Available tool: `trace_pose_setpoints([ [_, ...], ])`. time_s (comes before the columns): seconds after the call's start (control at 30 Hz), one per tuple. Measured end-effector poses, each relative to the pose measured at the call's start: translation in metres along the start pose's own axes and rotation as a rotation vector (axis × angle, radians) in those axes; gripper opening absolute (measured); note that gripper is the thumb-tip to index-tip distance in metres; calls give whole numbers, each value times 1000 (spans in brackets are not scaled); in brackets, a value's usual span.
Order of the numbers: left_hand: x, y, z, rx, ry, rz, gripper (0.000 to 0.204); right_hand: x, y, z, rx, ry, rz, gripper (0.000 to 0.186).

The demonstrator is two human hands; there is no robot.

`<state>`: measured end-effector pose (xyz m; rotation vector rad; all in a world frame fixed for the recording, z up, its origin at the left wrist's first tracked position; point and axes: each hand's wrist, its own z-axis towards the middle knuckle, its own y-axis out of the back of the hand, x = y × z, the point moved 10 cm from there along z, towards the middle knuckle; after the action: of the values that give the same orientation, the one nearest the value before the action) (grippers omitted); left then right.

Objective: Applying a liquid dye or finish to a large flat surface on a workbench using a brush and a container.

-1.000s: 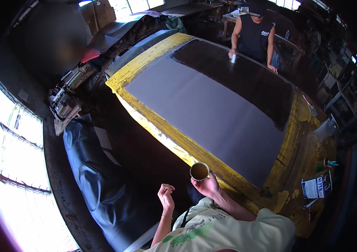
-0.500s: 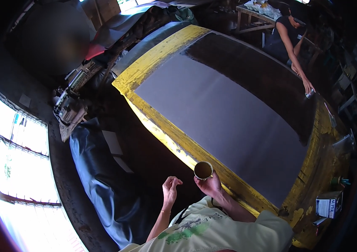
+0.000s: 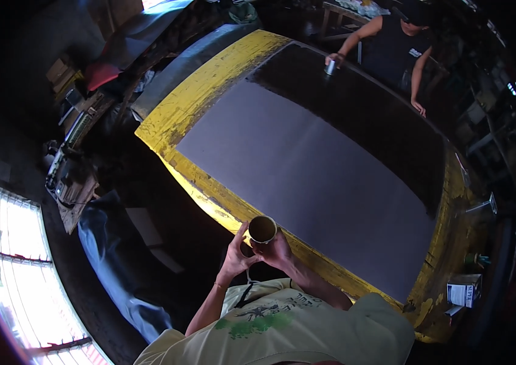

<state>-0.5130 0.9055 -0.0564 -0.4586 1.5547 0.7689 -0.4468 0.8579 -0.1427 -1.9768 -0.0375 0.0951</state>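
A cup (image 3: 263,229) with brown liquid is in my right hand (image 3: 276,254), above the near edge of a large yellow table (image 3: 152,128). My left hand (image 3: 235,255) is up against the cup's left side, fingers curved round it. The table carries a grey sheet (image 3: 306,170), whose far part (image 3: 367,121) is coated glossy black.
A co-worker (image 3: 395,55) at the far side holds a silver cylinder (image 3: 331,67) on the black area. Crumpled dark material (image 3: 118,267) lies low at left, near a machine (image 3: 75,176) and bright window (image 3: 21,255). A box (image 3: 463,291) stands at the table's right.
My left hand has risen from apart onto the cup, which moved slightly left. The co-worker's cylinder, at the right end half a second ago, is back at the far middle. The view has shifted.
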Motion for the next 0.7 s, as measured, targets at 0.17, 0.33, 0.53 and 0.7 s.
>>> trace_pose_setpoints([
  [0.17,22,82,59,-62,-33,105,116,-34,-35,78,-124,-46,-264,52],
  [0.33,49,209,141,-119,-42,239,114,-64,-62,212,56,-99,-396,74],
  [0.53,117,382,259,-269,-155,297,122,-103,-76,304,-270,-47,-434,81],
  [0.7,183,476,331,-315,-10,293,122,-112,-88,319,-315,67,-461,55],
])
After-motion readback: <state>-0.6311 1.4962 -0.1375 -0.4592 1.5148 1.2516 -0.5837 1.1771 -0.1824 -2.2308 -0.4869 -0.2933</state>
